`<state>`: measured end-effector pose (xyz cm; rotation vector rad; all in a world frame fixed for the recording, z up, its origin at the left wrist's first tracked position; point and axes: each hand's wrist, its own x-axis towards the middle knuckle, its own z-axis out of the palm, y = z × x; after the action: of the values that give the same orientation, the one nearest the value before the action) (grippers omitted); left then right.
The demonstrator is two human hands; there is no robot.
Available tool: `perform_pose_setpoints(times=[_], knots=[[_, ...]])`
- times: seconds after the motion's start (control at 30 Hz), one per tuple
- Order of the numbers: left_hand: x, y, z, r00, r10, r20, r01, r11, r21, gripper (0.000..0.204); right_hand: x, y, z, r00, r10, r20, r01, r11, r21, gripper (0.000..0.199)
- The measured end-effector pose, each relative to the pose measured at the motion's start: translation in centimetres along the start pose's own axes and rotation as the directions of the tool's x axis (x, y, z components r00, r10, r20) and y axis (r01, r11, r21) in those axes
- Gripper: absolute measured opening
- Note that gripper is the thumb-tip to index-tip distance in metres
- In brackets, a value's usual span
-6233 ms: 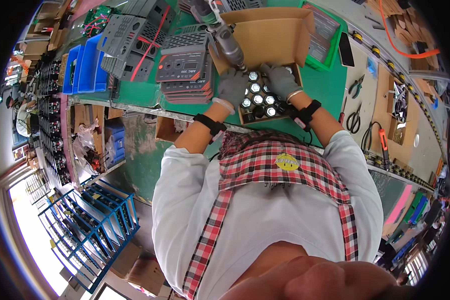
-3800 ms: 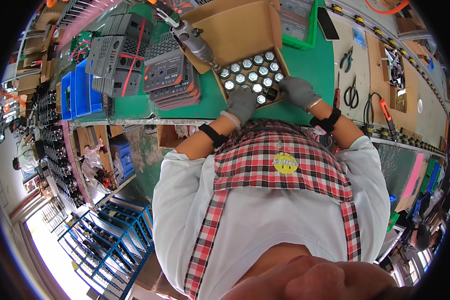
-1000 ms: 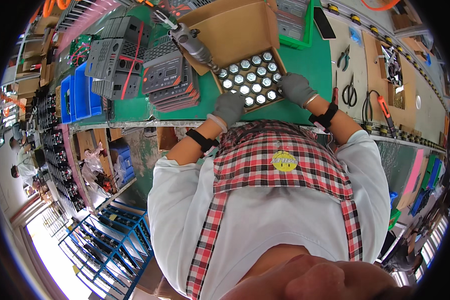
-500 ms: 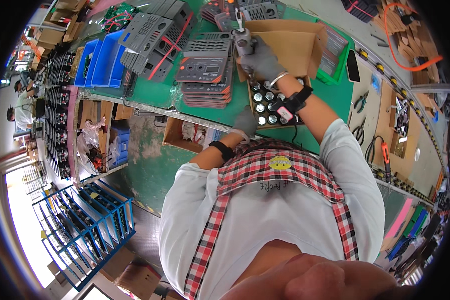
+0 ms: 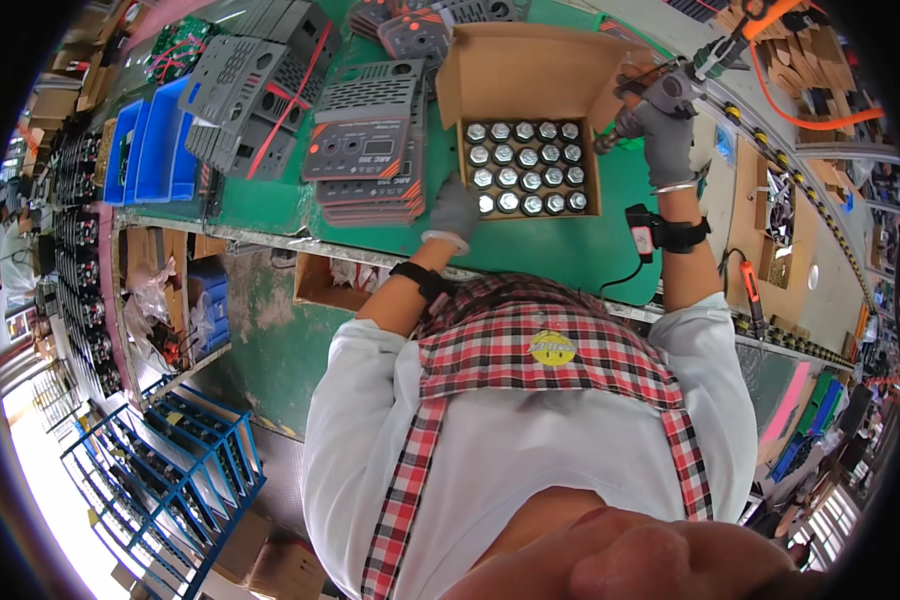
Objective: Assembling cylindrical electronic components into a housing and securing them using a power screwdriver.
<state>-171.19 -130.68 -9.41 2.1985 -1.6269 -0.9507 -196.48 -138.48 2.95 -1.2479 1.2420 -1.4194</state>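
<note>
An open cardboard box (image 5: 530, 224) stands on the green work mat. It holds rows of black round parts with silver hex-shaped tops (image 5: 527, 156). My left hand (image 5: 455, 212), in a grey glove, grips the box at its near left corner; its fingers are only partly visible. To the right of the box, my gloved right hand (image 5: 666, 140) is raised and wrapped around a grey power driver (image 5: 674, 90). An orange cord (image 5: 768, 20) runs from the driver's upper end. Its lower end, by the box's right flap, is partly hidden by the hand.
Left of the box lie stacked grey printed panels (image 5: 362, 150), and beyond them grey vented metal covers (image 5: 255, 85). Blue bins (image 5: 160, 145) stand farther left. Past the mat's right side are an orange-handled tool (image 5: 750, 290) and a yellow-and-black edge strip (image 5: 805, 205).
My right hand and the driver have moved from above the box to its right, uncovering the parts. My left hand stays at the box's left corner. The whole view has shifted slightly.
</note>
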Motion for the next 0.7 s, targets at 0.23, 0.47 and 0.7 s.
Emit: perform_pose_setpoints(times=[0.23,0.47,0.7], knots=[[2.1,0.6,0.6,0.999,-0.01,-0.037,0.008,0.999,-0.043,0.036,1.2,0.2,2.4,0.999,-0.022,0.025,0.021,0.998,0.065,0.026],[0.9,-2.7,1.1,0.886,0.43,-0.173,-0.409,0.901,0.145,0.055,5.0,3.1,3.4,0.994,-0.043,0.101,0.043,0.999,0.003,0.038],[1.4,-4.2,2.2,0.828,0.515,-0.222,-0.492,0.857,0.152,0.069,4.1,7.0,4.1,0.972,-0.221,-0.08,0.234,0.945,0.228,0.043]])
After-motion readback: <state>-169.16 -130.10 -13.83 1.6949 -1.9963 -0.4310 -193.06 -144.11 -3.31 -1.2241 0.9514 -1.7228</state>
